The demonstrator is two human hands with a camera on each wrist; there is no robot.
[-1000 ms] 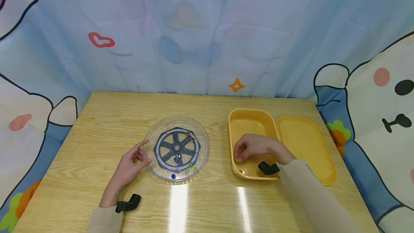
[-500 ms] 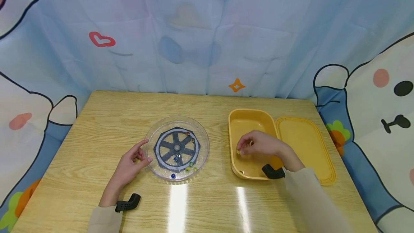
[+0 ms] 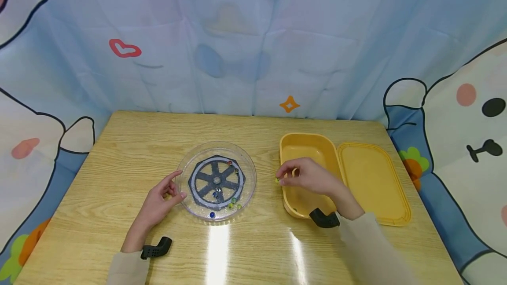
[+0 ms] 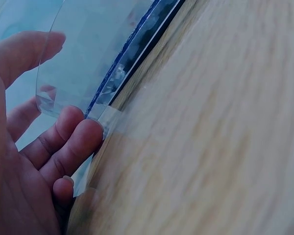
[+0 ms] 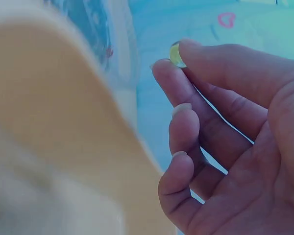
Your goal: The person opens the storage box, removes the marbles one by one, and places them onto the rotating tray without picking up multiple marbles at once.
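Observation:
My right hand [image 3: 305, 175] pinches a yellow-green marble [image 5: 176, 55] between thumb and fingertip, just over the left rim of the yellow plastic box [image 3: 313, 144]. At the near end of the box a small dark marble shows faintly. My left hand [image 3: 156, 203] holds the left side of a clear round dish [image 3: 247, 166], thumb and fingers at its wall. Inside the dish lies a dark six-spoked wheel shape [image 3: 216, 164] with a light ring. Several marbles rest about it, among them a blue marble [image 3: 212, 215], a red marble [image 3: 229, 162] and green ones.
The yellow lid [image 3: 376, 184] lies flat against the box's right side. Everything stands on a wood-grain table [image 3: 138, 144]. Behind its far edge hangs a printed light-blue curtain [image 3: 237, 65]. Each wrist wears a black strap-mounted device, such as the left one [image 3: 156, 248].
My right hand lifted the yellow-green marble off the box's floor and moved left to the rim. The left hand and the dish have stayed in place.

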